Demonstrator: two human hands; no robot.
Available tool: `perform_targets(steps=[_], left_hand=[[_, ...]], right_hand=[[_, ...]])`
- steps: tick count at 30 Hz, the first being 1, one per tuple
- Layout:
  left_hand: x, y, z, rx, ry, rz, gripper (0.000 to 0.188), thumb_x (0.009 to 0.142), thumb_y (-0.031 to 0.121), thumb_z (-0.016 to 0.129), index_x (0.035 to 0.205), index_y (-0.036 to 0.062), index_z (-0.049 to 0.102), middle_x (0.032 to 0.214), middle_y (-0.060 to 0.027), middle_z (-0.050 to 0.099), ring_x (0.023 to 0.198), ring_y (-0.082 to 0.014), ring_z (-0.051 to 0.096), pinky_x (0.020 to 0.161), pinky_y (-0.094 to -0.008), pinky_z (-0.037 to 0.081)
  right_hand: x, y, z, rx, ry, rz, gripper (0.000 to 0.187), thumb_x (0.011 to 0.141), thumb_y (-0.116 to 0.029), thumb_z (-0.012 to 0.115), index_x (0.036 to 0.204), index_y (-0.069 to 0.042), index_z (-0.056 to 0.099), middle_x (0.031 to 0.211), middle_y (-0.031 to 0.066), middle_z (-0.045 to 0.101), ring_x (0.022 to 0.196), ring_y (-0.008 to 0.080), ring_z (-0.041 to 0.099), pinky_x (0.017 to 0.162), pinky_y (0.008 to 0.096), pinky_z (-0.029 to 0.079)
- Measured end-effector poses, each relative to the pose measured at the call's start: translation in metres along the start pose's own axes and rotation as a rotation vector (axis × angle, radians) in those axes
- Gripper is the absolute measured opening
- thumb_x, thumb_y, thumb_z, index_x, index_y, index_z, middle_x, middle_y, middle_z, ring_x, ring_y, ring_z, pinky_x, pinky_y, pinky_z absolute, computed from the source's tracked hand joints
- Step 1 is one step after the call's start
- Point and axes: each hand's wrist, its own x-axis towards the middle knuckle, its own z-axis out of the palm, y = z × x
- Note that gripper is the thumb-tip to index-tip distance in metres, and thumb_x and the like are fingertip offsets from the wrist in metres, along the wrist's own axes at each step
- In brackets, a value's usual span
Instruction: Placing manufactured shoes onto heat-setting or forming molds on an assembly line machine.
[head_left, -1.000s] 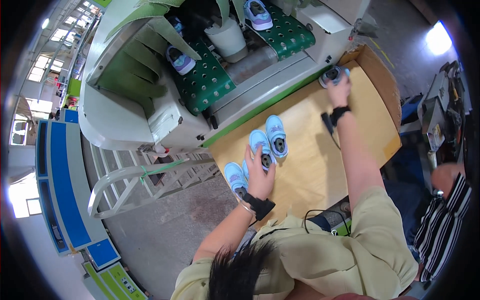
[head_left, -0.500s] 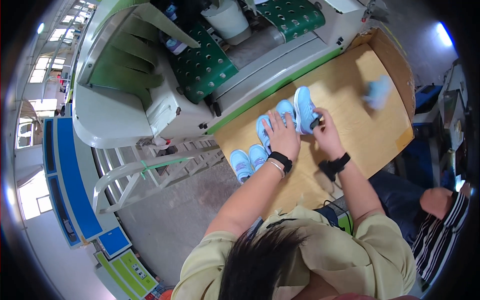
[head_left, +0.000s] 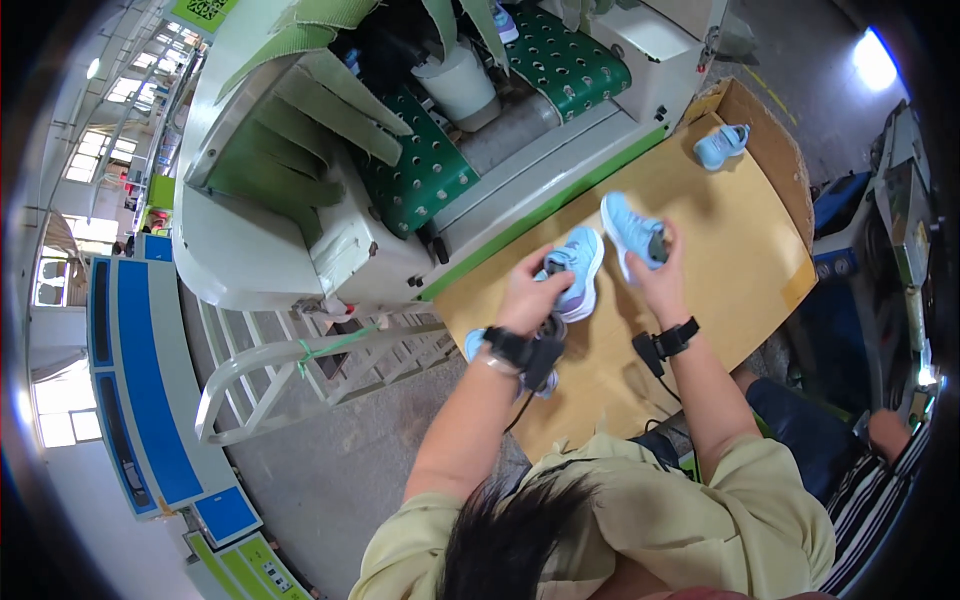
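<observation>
My left hand (head_left: 532,297) is closed round the heel opening of a light blue sneaker (head_left: 580,262), its toe pointing away from me. Just right of it, my right hand (head_left: 658,275) grips a matching sneaker (head_left: 628,228) by the heel, toe tilted to the far left. The two shoes are close together but apart. Partly hidden by my left wrist are another blue shoe (head_left: 473,345) and a piece of one more (head_left: 548,384). A single blue sneaker (head_left: 720,147) lies at the far right of the brown board (head_left: 720,240).
Beyond the board stands a pale machine with a perforated green belt (head_left: 440,170), hanging green strips (head_left: 330,100) and a white bucket (head_left: 458,85). A cardboard wall (head_left: 775,140) edges the board's right. White railings (head_left: 260,385) stand left. Another person's striped sleeve (head_left: 870,510) is at lower right.
My left hand, earlier laid over the shoes, now grips one. My right hand now holds its sneaker by the heel. The blurred blue shoe at right has come to rest farther back.
</observation>
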Motion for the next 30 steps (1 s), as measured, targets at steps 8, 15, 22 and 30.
perform_targets(steps=[8, 15, 22, 30], left_hand=[[0.018, 0.163, -0.046, 0.350, 0.667, 0.724, 0.059, 0.083, 0.010, 0.070, 0.138, 0.0030, 0.049, 0.123, -0.0124, 0.052, 0.116, -0.0211, 0.049, 0.099, -0.0346, 0.041], [0.048, 0.127, -0.092, 0.710, 0.699, 0.599, 0.066, 0.090, 0.017, 0.064, 0.145, -0.0021, 0.034, 0.142, -0.0245, 0.039, 0.126, -0.0332, 0.044, 0.103, -0.0387, 0.037], [-0.052, 0.008, -0.052, 1.008, 0.310, 0.616, 0.060, 0.082, 0.010, 0.067, 0.139, 0.0056, 0.047, 0.150, -0.0212, 0.033, 0.138, -0.0385, 0.033, 0.113, -0.0467, 0.026], [-0.058, -0.067, -0.017, 0.965, 0.035, 0.117, 0.088, 0.082, 0.038, 0.071, 0.149, 0.0031, 0.026, 0.152, -0.0233, 0.030, 0.139, -0.0412, 0.030, 0.112, -0.0549, 0.022]], right_hand=[[0.163, -0.163, 0.045, -0.163, 0.202, -0.801, 0.067, 0.076, -0.011, 0.074, 0.138, -0.019, 0.048, 0.131, 0.0169, 0.051, 0.116, 0.0372, 0.053, 0.098, 0.0423, 0.045], [0.172, -0.109, 0.073, -0.147, 0.127, -0.717, 0.053, 0.083, -0.014, 0.065, 0.135, -0.016, 0.052, 0.130, 0.0197, 0.052, 0.115, 0.0370, 0.053, 0.099, 0.0449, 0.043], [0.263, 0.070, -0.114, -0.976, 0.537, -0.388, 0.055, 0.080, 0.000, 0.055, 0.132, -0.013, 0.050, 0.139, 0.0140, 0.048, 0.126, 0.0351, 0.047, 0.104, 0.0458, 0.040], [0.289, 0.077, -0.171, -1.628, -0.323, -0.551, 0.053, 0.083, -0.007, 0.058, 0.134, -0.008, 0.045, 0.133, 0.0167, 0.055, 0.129, 0.0346, 0.047, 0.107, 0.0528, 0.037]])
